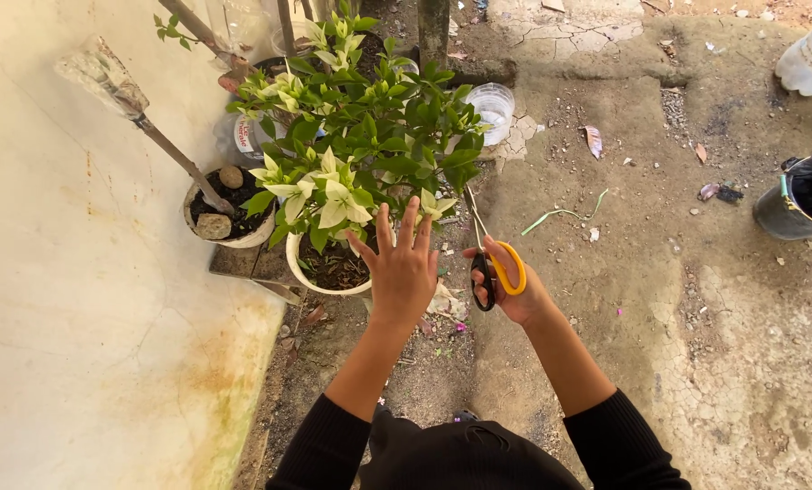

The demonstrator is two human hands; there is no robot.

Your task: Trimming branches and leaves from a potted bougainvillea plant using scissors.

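The right hand (515,289) has its fingers closed through the loops of the yellow-and-black handled scissors (489,259), whose thin metal blades point up into the leafy green-and-white potted shrub (361,150). The left hand (404,268) is spread open and holds nothing, its fingertips just under the pale leaves. The stems look thin and springy, the leaves soft — better to pinch a twig near the blades.

- A pale plastered wall (70,299), stained with rust-coloured streaks, is seen to the left of the hands.
- Cracked, dusty concrete ground (696,345) is spread below and to the right of the hands, littered with dry leaves.
- Everything is lit by even daylight, with soft shadows cast.
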